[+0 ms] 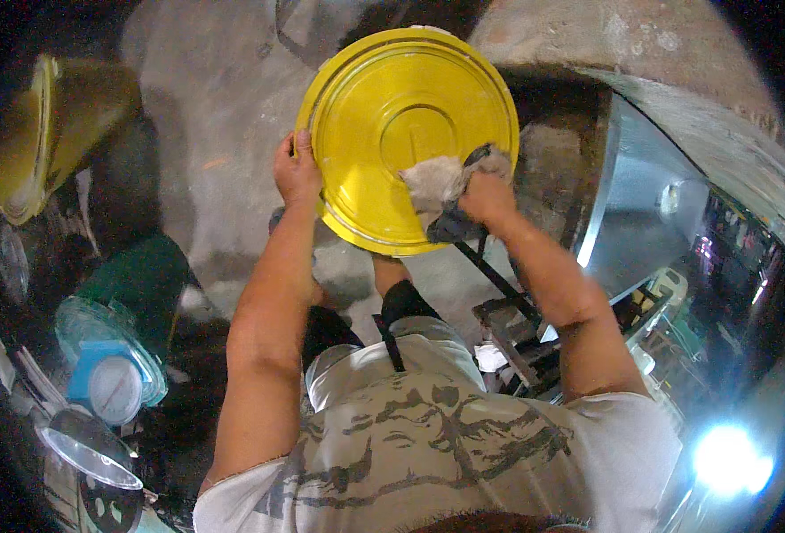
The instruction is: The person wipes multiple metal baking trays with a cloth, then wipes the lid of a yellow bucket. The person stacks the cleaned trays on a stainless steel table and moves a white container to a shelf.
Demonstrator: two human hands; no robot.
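Observation:
A round yellow lid (359, 100) with raised rings, seemingly from a drum, fills the space in front of me, its flat face towards me. My left hand (299, 170) grips its left rim, thumb and fingers at the edge. My right hand (489, 196) is closed around a bunched, pale and dark cloth (436, 180). The cloth lies against the lower right of the lid's face and covers part of it. Below the lid, one of my legs (391, 273) shows.
A yellow drum (93, 100) stands at the far left, with a green drum (136, 293) nearer. Beside that are a blue dial scale (114, 390) and a shallow round metal vessel (93, 450). A dark frame (509, 343) stands by my right arm. A bright lamp (732, 460) glares at lower right.

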